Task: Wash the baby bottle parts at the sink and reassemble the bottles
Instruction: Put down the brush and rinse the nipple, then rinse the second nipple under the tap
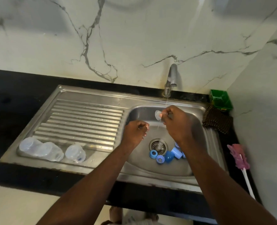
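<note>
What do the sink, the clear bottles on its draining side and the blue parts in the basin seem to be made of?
Sink: stainless steel with a brushed finish, judging by its grey metallic sheen and pressed ridges.
Clear bottles: probably transparent plastic, slightly cloudy; the metal shows through them.
Blue parts: likely moulded plastic, opaque and smooth, with soft highlights.

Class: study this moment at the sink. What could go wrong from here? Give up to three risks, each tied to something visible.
1. The right hand only pinches the wet clear teat under the stream from the tap; it might slip into the basin.
2. The blue rings and caps lie beside the drain, so run-off may re-soil them.
3. The bottles lie on their sides on the drainboard; they could roll or trap water.
</note>
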`<state>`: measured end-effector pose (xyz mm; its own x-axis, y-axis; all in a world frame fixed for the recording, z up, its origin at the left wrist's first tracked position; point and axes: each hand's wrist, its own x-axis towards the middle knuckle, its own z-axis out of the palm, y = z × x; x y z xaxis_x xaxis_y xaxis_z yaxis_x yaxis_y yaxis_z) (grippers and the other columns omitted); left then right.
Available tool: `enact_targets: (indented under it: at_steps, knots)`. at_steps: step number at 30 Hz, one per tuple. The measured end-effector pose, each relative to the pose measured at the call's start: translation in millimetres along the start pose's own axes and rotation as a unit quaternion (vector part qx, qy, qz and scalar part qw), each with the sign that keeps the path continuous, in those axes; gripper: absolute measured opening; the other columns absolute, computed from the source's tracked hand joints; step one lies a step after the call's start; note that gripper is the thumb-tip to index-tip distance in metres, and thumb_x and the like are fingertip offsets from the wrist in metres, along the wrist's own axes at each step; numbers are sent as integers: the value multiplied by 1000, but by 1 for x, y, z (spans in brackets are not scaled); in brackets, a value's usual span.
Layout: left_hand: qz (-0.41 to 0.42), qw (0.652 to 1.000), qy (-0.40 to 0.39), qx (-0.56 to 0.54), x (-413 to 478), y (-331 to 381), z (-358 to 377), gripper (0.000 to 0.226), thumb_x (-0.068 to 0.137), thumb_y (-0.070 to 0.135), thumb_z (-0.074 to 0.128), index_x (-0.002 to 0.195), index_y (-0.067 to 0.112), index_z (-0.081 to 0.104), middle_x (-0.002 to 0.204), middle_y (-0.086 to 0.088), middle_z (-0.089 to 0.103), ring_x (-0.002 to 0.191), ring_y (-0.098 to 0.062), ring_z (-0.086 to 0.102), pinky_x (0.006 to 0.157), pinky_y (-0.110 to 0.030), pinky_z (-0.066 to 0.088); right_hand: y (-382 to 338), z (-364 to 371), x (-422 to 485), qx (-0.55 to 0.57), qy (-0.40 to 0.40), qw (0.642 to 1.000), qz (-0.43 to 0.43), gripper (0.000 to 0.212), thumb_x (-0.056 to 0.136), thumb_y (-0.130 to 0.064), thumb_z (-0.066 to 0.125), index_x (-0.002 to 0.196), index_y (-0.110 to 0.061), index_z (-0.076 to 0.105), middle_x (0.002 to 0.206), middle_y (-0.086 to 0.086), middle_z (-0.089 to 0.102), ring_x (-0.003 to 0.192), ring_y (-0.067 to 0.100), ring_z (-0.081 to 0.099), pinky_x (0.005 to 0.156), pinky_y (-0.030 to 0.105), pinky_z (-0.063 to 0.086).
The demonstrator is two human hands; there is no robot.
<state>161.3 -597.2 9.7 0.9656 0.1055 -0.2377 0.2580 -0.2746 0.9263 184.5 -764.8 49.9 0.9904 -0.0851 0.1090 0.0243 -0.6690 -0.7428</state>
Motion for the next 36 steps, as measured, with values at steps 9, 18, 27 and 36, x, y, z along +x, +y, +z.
enact_targets:
  at_steps: [9,18,27,36]
  knots:
    - [-89,994,60,38,4,-40,-80,18,69,37,58,67,28,73,69,-6,74,65,-29,72,72,-45,58,-32,72,10,-4,-165,985,-43,9,91,-12,65,96,-18,67,90,7,67,69,21,65,57,36,59]
    - [-116,979,132,103,4,-28,-205,18,90,18,61,85,10,76,83,-7,77,79,-27,74,70,-33,57,-103,187,-5,-117,-302,926,-194,20,85,-10,62,101,-16,74,103,6,74,97,25,68,88,32,53]
    - [-154,969,158,108,12,-49,-269,19,92,18,58,94,8,74,87,-10,76,80,-29,74,71,-41,61,-131,252,-17,-202,-359,877,-246,17,92,-22,61,105,-14,68,105,8,71,101,28,67,84,32,53]
    - [-149,975,108,123,29,-53,-264,24,92,23,60,96,4,74,89,-12,76,81,-31,75,75,-44,61,-127,259,-14,-204,-389,866,-239,25,91,-20,62,115,-12,65,113,13,69,109,32,64,88,32,50]
